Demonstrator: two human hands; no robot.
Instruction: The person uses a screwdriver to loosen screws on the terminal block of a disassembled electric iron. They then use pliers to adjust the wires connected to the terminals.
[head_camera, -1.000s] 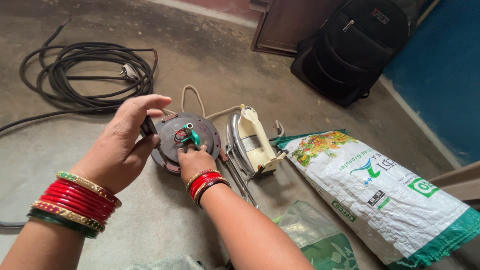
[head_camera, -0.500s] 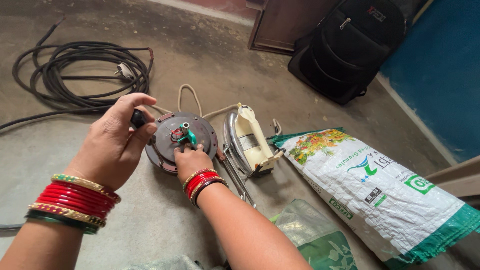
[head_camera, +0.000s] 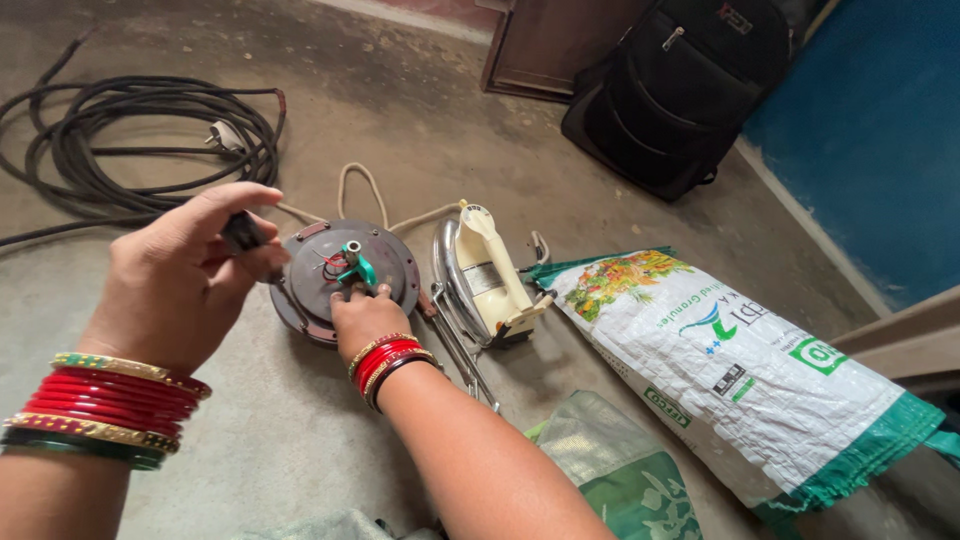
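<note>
Round dark motor housing (head_camera: 345, 280) lay frame-centre on the floor; our right hand (head_camera: 362, 318) pressed its near rim (fingers curled), while our left hand (head_camera: 190, 275), up-left, pinched a small dark part (head_camera: 243, 232).

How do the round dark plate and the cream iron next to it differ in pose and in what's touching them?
The plate lies flat on the floor; the iron is tipped on its side. The right hand rests on the plate with fingers at its green centre part, while no hand touches the iron. The plate is dark brown and round; the iron is cream and elongated. Both sit on the concrete floor.
</note>
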